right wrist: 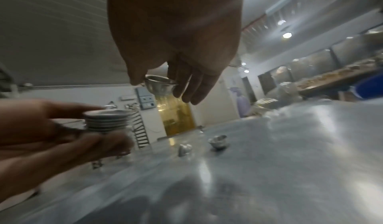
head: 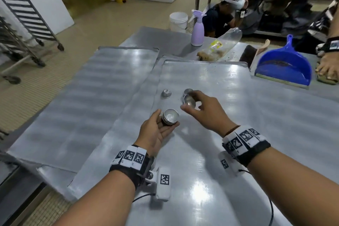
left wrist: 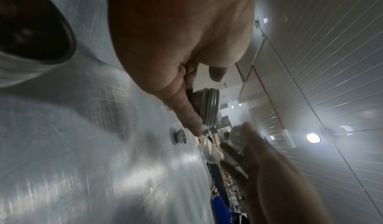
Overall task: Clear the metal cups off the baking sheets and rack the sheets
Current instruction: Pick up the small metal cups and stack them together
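My left hand [head: 161, 124] holds a nested stack of several small metal cups [head: 170, 116] [left wrist: 210, 107] [right wrist: 107, 120], rims up, between thumb and fingers above the near baking sheet [head: 229, 134]. My right hand [head: 196, 104] pinches a single metal cup [head: 189, 101] [right wrist: 160, 84] just right of the stack and a little higher. Two loose cups stay on the sheet: one upside down [head: 166, 93] [right wrist: 185, 149] [left wrist: 178, 135] and one behind my right fingers [head: 188, 91] [right wrist: 219, 141]. A second baking sheet [head: 88, 97] lies to the left, partly under the near one.
A wheeled sheet rack [head: 23, 24] stands on the floor at far left. At the table's back are a purple spray bottle [head: 197, 30], a plastic bag of scraps [head: 218, 47] and a blue dustpan [head: 284, 64]. Another person's hand [head: 328, 68] rests at right; someone crouches behind.
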Action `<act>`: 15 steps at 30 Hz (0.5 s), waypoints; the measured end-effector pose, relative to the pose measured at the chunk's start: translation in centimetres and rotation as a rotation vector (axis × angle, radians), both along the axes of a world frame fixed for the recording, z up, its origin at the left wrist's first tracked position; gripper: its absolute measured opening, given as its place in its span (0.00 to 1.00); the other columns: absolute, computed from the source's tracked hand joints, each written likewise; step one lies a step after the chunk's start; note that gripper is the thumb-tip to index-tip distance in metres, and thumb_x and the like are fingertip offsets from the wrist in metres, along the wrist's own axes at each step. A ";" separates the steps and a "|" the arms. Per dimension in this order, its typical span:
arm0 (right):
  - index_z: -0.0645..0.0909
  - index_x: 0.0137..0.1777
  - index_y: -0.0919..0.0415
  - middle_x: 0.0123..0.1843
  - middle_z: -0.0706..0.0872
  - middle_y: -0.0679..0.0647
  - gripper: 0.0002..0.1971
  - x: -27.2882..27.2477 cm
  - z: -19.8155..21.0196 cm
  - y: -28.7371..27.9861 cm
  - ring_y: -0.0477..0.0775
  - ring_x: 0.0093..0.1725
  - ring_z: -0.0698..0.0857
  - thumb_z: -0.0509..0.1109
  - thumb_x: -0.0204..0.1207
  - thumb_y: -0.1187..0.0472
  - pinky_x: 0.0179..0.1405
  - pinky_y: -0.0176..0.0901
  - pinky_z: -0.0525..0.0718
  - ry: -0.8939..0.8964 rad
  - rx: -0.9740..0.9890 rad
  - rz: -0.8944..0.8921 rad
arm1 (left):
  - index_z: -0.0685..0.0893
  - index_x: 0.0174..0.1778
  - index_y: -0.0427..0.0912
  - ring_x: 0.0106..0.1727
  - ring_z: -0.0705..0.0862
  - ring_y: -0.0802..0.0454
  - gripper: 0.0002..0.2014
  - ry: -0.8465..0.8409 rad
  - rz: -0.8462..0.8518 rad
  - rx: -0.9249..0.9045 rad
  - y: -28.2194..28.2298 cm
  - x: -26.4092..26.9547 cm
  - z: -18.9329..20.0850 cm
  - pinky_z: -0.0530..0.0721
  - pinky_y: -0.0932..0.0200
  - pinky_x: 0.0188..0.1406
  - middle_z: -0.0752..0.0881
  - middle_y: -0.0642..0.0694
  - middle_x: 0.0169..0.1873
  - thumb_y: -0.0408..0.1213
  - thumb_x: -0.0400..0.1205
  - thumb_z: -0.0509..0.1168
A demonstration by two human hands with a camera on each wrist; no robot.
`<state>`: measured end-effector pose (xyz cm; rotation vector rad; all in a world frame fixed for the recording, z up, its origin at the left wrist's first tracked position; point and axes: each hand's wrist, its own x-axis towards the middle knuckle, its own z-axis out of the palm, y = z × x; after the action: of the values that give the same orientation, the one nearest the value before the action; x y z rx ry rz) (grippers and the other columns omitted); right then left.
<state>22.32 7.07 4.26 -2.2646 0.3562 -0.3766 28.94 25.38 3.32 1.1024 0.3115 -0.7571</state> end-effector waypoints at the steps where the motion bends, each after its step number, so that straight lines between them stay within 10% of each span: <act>1: 0.77 0.69 0.46 0.58 0.88 0.44 0.27 -0.4 0.4 1.1 0.48 0.54 0.87 0.73 0.74 0.36 0.54 0.48 0.85 0.005 -0.036 0.065 | 0.82 0.59 0.27 0.51 0.92 0.31 0.18 -0.008 0.004 -0.013 0.0 -0.3 0.3 0.93 0.51 0.44 0.90 0.26 0.53 0.42 0.89 0.64; 9: 0.75 0.70 0.42 0.50 0.89 0.45 0.28 -0.3 0.9 5.5 0.39 0.30 0.76 0.70 0.73 0.32 0.35 0.44 0.76 0.082 -0.204 0.138 | 0.83 0.65 0.24 0.48 0.90 0.41 0.18 -0.069 0.005 -0.013 0.9 -1.2 1.8 0.93 0.53 0.45 0.90 0.30 0.51 0.37 0.89 0.62; 15: 0.71 0.79 0.42 0.66 0.86 0.46 0.31 1.6 0.9 6.1 0.50 0.54 0.86 0.63 0.79 0.32 0.47 0.43 0.75 0.083 -0.139 0.103 | 0.84 0.62 0.25 0.46 0.93 0.38 0.17 -0.068 -0.025 -0.044 2.6 1.4 1.6 0.93 0.52 0.46 0.91 0.29 0.49 0.37 0.89 0.62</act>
<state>23.91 13.18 5.17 -2.4284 0.2614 -0.2618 30.36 27.98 4.90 1.0896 0.2229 -0.7435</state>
